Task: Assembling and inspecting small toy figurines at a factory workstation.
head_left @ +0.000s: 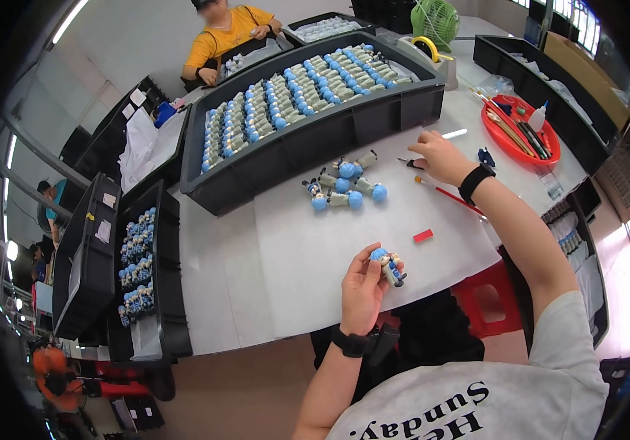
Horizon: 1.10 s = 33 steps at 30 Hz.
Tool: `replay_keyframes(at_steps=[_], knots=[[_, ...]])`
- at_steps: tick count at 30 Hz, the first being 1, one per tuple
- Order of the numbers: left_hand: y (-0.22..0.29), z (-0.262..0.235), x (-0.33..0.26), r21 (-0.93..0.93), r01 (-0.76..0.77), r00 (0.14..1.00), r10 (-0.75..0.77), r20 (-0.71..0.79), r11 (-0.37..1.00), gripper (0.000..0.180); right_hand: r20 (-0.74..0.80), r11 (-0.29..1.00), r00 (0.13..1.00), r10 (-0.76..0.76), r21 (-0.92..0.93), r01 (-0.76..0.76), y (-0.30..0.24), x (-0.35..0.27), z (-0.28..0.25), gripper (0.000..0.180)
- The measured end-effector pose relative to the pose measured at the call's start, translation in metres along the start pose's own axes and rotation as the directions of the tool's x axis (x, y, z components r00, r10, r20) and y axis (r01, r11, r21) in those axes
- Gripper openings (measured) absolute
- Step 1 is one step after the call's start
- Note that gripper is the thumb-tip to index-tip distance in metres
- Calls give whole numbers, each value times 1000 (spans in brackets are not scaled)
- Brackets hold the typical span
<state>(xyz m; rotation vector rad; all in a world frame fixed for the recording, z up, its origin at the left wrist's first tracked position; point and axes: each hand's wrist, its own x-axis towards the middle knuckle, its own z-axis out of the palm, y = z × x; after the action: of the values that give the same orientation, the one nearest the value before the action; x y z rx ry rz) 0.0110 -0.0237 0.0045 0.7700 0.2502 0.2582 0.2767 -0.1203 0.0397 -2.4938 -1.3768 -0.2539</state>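
- My judgement: too light a pinch could drop the doll (388,268); the pointed tool (409,163), brought over carelessly, could nick it;
- Left hand (362,299), my 4 o'clock: thumb and fingers closed round the doll; loose dolls (345,199) at its 11 o'clock;
- Right hand (439,158), 2 o'clock: fingers half curled; gripping the tool, I cannot tell.

round-headed plastic figurines (356,199) on flat tabletop (216,279) | long rectangular plastic crate (322,143) behind them | shallow oval plastic tray (505,144) to their right
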Motion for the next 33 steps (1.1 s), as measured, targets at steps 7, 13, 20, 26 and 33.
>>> replay_keyframes(at_steps=[7, 13, 20, 26, 33], knots=[[5, 4, 6, 23, 15, 1000, -14, -22, 1000, 29, 269, 979, 943, 195, -2, -202, -19, -61, -24, 30], [4, 5, 4, 25, 22, 1000, -22, -22, 999, 30, 82, 971, 996, 24, 235, -43, -42, -91, -65, 36], [3, 0, 3, 16, 26, 999, -25, -36, 1000, 32, -141, 697, 989, 51, 714, 66, -106, -119, -71, 23], [3, 3, 2, 31, 3, 999, -2, -35, 1000, 32, -159, 589, 972, 173, 808, 27, -135, -135, -43, 10], [1, 1, 2, 37, -12, 1000, 13, -21, 999, 30, -336, 802, 939, -71, 541, 254, -143, -129, -34, 11]])
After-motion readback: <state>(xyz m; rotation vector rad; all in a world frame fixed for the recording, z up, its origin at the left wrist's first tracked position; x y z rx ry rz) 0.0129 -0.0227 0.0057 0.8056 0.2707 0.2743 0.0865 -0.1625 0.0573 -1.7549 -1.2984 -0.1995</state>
